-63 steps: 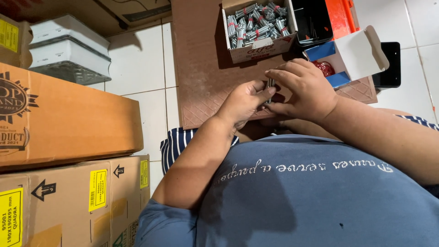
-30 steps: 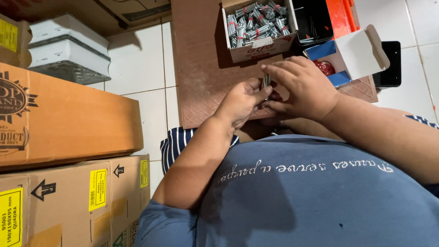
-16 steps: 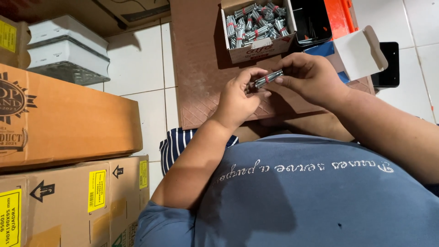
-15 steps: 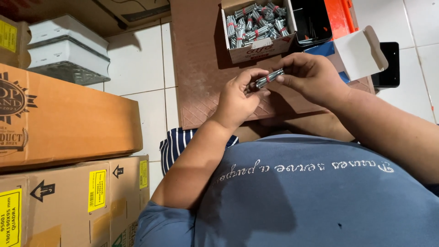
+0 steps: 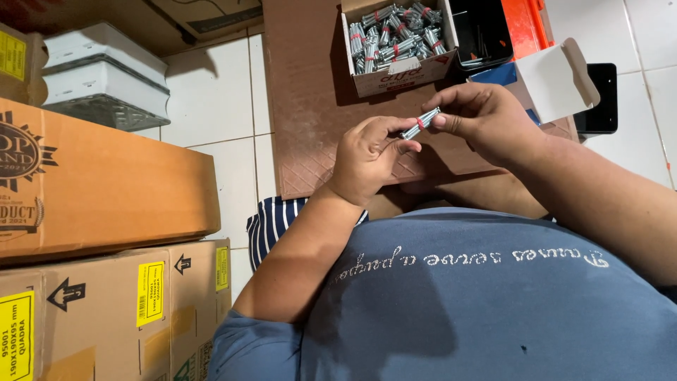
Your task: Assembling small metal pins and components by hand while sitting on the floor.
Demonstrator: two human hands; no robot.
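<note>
Starting at your far left, stacked brown cardboard cartons (image 5: 99, 183) with yellow labels stand against a white tiled floor (image 5: 218, 99). They are matte, flat-sided and box-shaped. Behind them sits a white rectangular plastic container (image 5: 106, 74) with a ribbed lid.

Your left hand (image 5: 370, 159) is curled, with thumb and fingertips pinched on the lower end of a small silver metal anchor bolt (image 5: 421, 123). Two seconds ago both hands were cupped close together over the part. They have since drawn slightly apart, and the bolt now lies exposed between them, tilted up to the right. Judge this as the part having been worked in the fingers and now presented for handling along its length.

The bolt is slim, cylindrical and bright zinc-coloured, with a red band near its middle. It hangs above a brown textured board (image 5: 310, 106) with a diamond-patterned edge.

Your right hand (image 5: 486, 120) grips the upper end of the bolt between thumb and forefinger; the other fingers are folded loosely.

Beyond the hands, an open white cardboard box (image 5: 395, 70) holds many like bolts, heaped loosely. To its right stand an open black tray (image 5: 486, 35), an orange case (image 5: 525, 25) and a white box flap (image 5: 557, 70).
</note>
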